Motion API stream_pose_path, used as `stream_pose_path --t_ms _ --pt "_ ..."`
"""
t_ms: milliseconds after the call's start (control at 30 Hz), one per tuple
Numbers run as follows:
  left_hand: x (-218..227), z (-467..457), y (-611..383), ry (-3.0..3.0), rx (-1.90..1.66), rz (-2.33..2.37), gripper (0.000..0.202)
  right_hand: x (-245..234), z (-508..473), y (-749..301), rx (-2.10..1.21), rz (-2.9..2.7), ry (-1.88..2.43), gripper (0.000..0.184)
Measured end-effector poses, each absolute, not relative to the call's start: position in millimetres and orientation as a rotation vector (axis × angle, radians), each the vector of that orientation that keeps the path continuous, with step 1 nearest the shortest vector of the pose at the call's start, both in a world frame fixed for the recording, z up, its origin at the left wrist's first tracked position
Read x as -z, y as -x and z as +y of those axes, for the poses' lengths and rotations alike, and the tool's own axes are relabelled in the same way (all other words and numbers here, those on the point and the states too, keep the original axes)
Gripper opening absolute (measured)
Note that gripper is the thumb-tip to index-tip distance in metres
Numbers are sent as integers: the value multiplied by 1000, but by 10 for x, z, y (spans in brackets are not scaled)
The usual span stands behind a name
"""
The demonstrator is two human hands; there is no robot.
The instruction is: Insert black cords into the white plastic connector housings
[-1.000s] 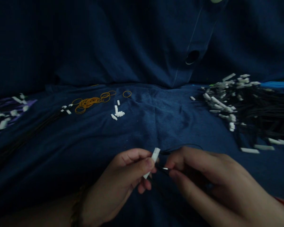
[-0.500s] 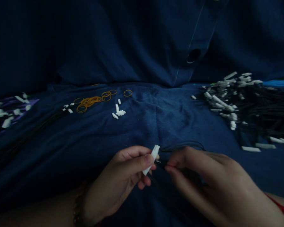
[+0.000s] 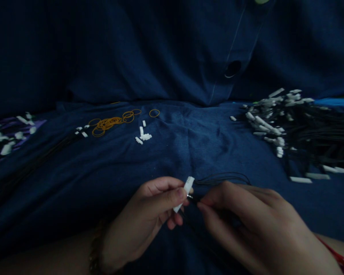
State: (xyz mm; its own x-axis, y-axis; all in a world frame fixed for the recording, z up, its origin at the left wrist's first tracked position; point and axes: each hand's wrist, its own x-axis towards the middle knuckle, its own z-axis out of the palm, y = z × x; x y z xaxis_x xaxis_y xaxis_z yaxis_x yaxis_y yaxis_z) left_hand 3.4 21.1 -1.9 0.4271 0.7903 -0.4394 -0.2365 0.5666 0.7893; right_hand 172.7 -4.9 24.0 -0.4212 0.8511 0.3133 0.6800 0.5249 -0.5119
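Observation:
Between the thumb and fingers of my left hand (image 3: 151,217) is a long white connector housing (image 3: 188,185), tilted, with a row of slots at its upper end. Several thin black wires (image 3: 223,176) run off to the right from its upper part. My right hand (image 3: 249,221) pinches a black wire (image 3: 197,199) close to its end. The bare metal terminal (image 3: 190,196) on that wire is at the housing's right edge, beside my left thumb; whether it has entered a slot is hidden.
Orange rubber bands (image 3: 110,123) lie in a heap at left of centre, with small white connectors (image 3: 145,135) nearby. A large pile of black wires with white connectors (image 3: 266,124) covers the right side. More white connectors (image 3: 7,147) lie at far left, on something purple. Dark blue cloth (image 3: 172,152) lies underneath.
My right hand has moved slightly left, bringing the wire's metal terminal up to the white housing. The left hand keeps its hold almost in place.

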Motion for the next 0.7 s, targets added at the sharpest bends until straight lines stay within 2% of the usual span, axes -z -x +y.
stream_pose_path --t_ms 500,700 --pt "8 197 -65 -851 -684 942 11 -194 -49 -1665 -433 -2303 1226 16" --pt "13 200 -68 -920 -722 974 13 -269 3 -1746 -487 -2358 1312 10"
